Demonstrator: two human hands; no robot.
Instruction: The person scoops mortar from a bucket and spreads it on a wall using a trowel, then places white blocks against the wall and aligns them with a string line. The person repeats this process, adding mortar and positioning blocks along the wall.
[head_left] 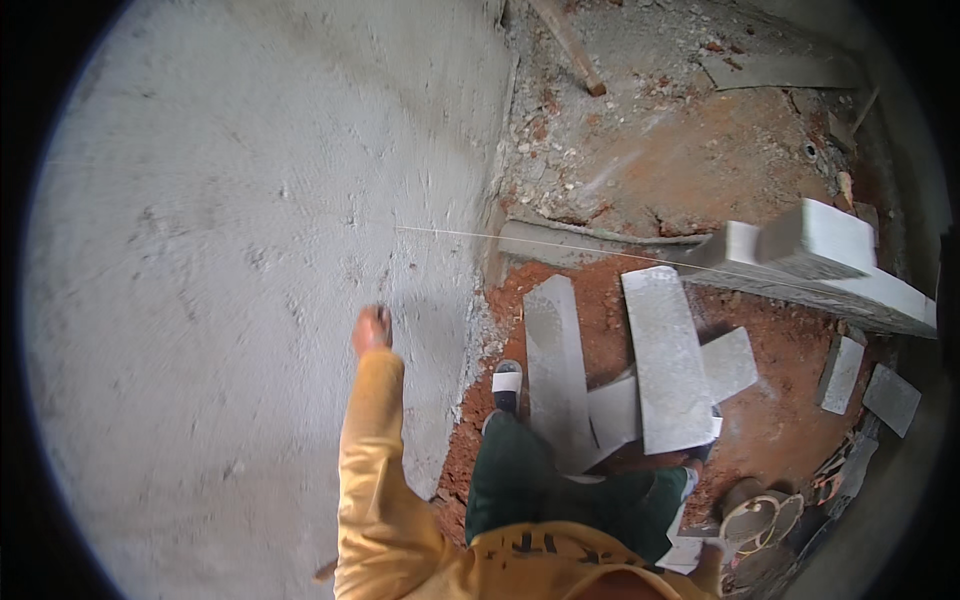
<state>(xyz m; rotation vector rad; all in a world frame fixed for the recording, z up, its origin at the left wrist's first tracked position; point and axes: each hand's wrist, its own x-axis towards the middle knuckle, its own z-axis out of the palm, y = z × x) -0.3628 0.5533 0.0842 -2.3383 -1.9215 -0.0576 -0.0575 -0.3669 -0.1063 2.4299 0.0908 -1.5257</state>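
The left grip (372,332), left of centre, is blurred against the grey wall (230,250); I cannot tell whether it is clenched, loose or grasping something. The right grip cannot be made out clearly near the right sleeve (708,575), lower right of the frame. Just above the left grip, a pale string (560,243) runs from mid-frame to the right, toward upright blocks (822,240). Loose grey slabs (668,360) lie on reddish soil (790,400), right of centre.

The matt wall (230,230) looks rough, the blocks (668,360) smoother.
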